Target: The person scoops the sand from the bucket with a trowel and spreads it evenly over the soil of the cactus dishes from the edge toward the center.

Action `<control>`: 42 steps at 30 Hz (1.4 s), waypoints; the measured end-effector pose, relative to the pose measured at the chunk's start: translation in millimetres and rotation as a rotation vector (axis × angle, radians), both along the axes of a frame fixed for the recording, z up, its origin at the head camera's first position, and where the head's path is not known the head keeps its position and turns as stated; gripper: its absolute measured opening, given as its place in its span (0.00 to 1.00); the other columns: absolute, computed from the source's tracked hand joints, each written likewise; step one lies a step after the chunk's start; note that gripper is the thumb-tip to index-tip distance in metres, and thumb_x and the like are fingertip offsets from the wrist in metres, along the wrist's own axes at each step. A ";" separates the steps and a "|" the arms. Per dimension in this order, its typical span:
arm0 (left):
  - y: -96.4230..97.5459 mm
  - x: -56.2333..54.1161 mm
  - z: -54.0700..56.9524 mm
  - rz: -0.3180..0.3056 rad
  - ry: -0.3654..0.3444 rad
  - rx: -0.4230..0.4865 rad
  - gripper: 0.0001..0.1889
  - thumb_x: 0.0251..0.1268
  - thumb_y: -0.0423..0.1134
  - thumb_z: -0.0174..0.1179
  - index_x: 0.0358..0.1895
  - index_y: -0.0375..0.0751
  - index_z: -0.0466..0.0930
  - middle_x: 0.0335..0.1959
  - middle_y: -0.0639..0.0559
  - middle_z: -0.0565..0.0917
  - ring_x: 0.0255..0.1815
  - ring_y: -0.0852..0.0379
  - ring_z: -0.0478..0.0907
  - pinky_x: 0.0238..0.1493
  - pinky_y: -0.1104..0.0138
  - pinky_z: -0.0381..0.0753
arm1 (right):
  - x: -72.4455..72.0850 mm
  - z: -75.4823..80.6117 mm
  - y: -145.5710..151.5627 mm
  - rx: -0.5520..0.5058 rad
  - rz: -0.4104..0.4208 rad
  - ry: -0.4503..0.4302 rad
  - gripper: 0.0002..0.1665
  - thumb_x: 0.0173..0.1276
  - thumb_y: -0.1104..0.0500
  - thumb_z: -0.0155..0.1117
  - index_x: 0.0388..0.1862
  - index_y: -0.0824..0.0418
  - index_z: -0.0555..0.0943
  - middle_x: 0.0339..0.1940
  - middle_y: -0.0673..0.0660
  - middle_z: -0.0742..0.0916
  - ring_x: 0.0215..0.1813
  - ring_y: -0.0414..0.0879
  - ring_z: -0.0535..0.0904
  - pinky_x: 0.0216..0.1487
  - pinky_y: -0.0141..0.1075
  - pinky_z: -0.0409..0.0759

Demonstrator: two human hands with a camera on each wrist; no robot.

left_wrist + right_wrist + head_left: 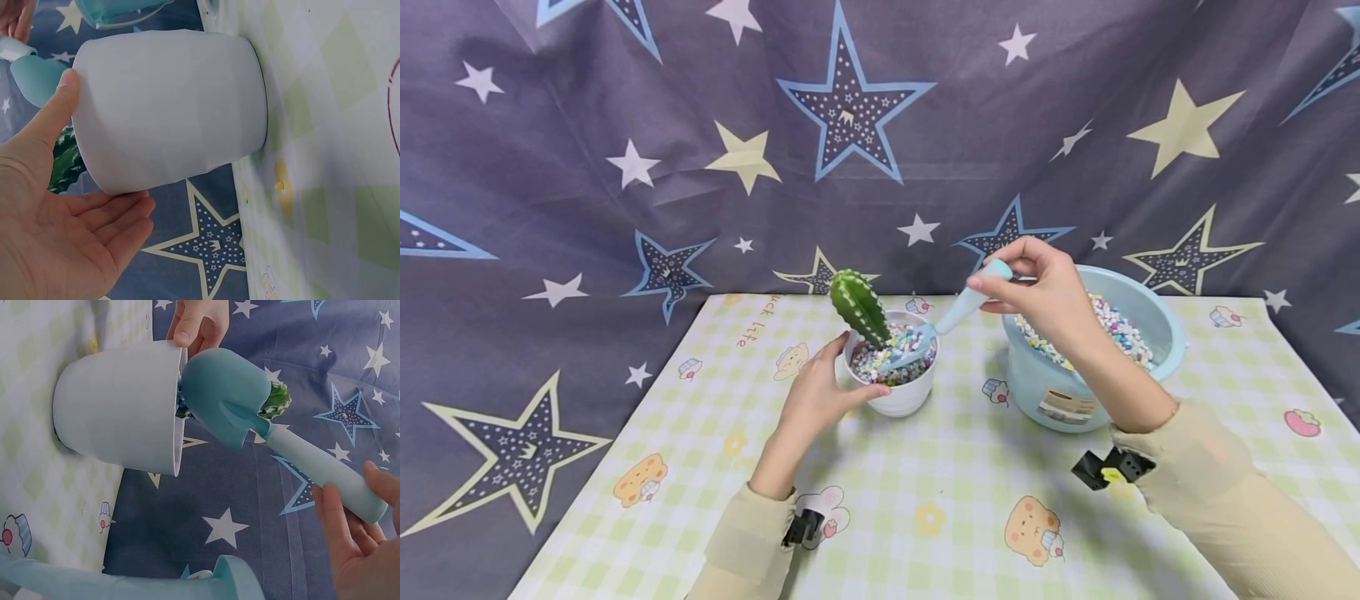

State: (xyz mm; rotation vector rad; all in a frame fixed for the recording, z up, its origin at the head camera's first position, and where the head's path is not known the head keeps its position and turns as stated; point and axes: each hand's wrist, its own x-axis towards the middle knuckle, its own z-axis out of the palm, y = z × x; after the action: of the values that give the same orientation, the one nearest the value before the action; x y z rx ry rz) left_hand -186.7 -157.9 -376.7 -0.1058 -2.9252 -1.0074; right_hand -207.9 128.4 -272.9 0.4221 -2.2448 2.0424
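Observation:
A white flowerpot stands on the table, holding a green cactus that leans left among small multicoloured pebbles. My left hand grips the pot's left side, its thumb at the near rim and its fingers behind, as the left wrist view also shows. With my right hand I hold a light blue trowel by the end of its handle. The trowel's blade is tilted down over the pot mouth beside the cactus, with pebbles along it. In the right wrist view the blade's rounded back overlaps the rim.
To the right of the pot stands a light blue bucket with many pebbles inside, below my right forearm. A green checked tablecloth covers the table. A dark star-patterned curtain hangs behind the table's back edge.

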 end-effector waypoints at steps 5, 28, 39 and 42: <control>0.7 0.7 0.7 0.001 0.002 -0.001 0.57 0.46 0.63 0.75 0.78 0.40 0.58 0.75 0.41 0.67 0.75 0.38 0.65 0.74 0.46 0.67 | 2.4 1.7 0.4 0.016 -0.013 0.014 0.15 0.63 0.63 0.72 0.44 0.66 0.77 0.31 0.42 0.89 0.34 0.39 0.89 0.41 0.39 0.90; 1.8 0.5 2.4 0.008 0.006 -0.018 0.57 0.47 0.62 0.75 0.78 0.41 0.57 0.76 0.41 0.67 0.75 0.38 0.65 0.75 0.46 0.67 | 1.6 2.6 21.4 -0.007 -0.049 0.072 0.11 0.62 0.64 0.73 0.42 0.56 0.82 0.35 0.41 0.91 0.34 0.37 0.89 0.37 0.35 0.89; 1.4 0.2 1.7 0.002 0.001 -0.019 0.57 0.48 0.62 0.74 0.78 0.40 0.56 0.76 0.40 0.67 0.75 0.38 0.65 0.74 0.45 0.67 | 2.6 1.9 33.6 -0.083 -0.058 0.128 0.11 0.62 0.65 0.73 0.43 0.63 0.83 0.36 0.43 0.92 0.38 0.37 0.89 0.37 0.32 0.89; 0.9 0.8 0.7 0.002 0.002 -0.010 0.57 0.48 0.62 0.75 0.78 0.40 0.56 0.76 0.40 0.66 0.75 0.38 0.65 0.74 0.45 0.68 | 4.6 2.4 38.1 -0.104 -0.057 0.124 0.12 0.62 0.65 0.72 0.44 0.63 0.82 0.36 0.45 0.92 0.38 0.38 0.89 0.37 0.32 0.89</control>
State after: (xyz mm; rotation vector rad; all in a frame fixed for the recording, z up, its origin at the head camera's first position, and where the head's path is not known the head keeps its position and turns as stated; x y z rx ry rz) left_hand -186.0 -157.0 -376.0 -0.1044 -2.9281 -0.9923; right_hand -203.3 166.6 -270.5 0.4566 -2.0465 2.0334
